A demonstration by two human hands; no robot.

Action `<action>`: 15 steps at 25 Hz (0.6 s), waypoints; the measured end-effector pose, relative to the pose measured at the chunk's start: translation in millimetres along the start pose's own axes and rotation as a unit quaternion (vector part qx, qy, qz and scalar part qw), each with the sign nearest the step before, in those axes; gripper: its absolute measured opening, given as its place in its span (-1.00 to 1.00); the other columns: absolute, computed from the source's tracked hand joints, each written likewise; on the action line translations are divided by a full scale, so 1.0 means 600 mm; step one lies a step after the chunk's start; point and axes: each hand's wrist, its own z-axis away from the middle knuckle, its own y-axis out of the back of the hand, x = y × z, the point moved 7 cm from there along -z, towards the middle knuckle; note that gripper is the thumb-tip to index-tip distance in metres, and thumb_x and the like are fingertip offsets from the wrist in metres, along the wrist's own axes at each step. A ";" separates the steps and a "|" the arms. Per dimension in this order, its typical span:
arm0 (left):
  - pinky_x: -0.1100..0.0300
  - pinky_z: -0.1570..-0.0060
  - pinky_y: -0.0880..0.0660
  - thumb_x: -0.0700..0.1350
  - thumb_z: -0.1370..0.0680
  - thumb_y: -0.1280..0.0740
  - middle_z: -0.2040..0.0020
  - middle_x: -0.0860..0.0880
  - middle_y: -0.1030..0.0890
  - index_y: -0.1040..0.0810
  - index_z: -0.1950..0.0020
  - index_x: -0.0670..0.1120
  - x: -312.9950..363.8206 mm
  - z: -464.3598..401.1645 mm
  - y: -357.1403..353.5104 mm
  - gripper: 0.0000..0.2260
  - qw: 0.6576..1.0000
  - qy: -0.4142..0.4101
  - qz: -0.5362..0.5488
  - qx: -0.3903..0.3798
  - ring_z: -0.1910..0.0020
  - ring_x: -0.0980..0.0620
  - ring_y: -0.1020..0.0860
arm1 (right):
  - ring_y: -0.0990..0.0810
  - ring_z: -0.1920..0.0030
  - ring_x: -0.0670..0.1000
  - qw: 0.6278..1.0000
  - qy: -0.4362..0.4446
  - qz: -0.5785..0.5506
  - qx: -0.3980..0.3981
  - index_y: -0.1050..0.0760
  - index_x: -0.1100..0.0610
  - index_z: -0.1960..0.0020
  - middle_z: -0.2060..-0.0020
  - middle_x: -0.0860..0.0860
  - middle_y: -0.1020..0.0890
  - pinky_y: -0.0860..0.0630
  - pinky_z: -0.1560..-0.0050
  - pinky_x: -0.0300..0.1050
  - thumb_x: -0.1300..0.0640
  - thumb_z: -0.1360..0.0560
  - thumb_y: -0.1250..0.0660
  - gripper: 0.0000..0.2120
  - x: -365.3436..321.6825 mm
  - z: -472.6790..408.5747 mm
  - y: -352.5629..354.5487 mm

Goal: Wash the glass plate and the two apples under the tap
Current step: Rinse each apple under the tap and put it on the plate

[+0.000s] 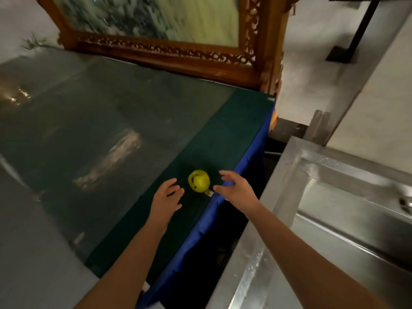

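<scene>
A yellow-green apple (198,180) with dark blemishes lies on the dark green table (234,130), close to its right edge. My left hand (166,196) hovers just left of the apple, fingers spread, holding nothing. On the apple's right side my right hand (236,188) is open too, a small gap away from the fruit. Only one apple shows, and I see no glass plate. The steel sink (334,215) stands at the right, and part of the tap (404,198) shows at the frame's right edge.
A carved wooden frame (169,52) with a painted panel leans at the back of the table. A blue cloth (225,212) hangs over the table's right side. A dark gap (243,233) separates table and sink. Glossy sheeting (78,130) covers the table's left part.
</scene>
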 end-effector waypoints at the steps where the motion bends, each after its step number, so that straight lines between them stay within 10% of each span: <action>1: 0.00 -0.11 -0.45 -0.25 -0.54 -0.26 -0.33 -0.17 -0.44 -0.36 -0.35 -0.09 -0.005 -0.024 0.007 -0.62 1.000 0.002 -0.007 -0.003 -0.16 -0.01 -0.45 | -0.52 0.02 -0.02 1.000 -0.002 -0.007 -0.009 -0.45 0.07 -0.29 -0.21 0.10 -0.54 -0.48 -0.15 0.00 0.17 -0.39 -0.43 -0.52 0.004 -0.020 -0.016; 8: 0.31 0.14 -0.46 -0.20 -0.51 -0.32 -0.25 0.01 -0.53 -0.45 -0.32 -0.04 -0.026 -0.110 -0.011 -0.62 0.988 -0.081 -0.113 -0.065 -0.06 0.06 -0.50 | -0.57 -0.17 0.13 0.997 0.006 -0.066 -0.039 -0.46 0.18 -0.29 -0.20 0.17 -0.57 -0.48 -0.26 0.08 0.22 -0.44 -0.38 -0.58 0.027 -0.080 -0.063; 15: 0.37 0.25 -0.56 -0.19 -0.50 -0.33 0.12 0.05 -0.65 -0.58 -0.14 -0.05 -0.032 -0.099 -0.026 -0.78 0.995 -0.063 -0.018 -0.081 0.23 0.21 -0.62 | -0.63 0.14 -0.08 0.977 -0.010 -0.207 -0.049 -0.49 0.27 -0.23 0.03 0.10 -0.63 -0.62 0.19 -0.32 0.30 -0.47 -0.33 -0.67 0.038 -0.058 -0.057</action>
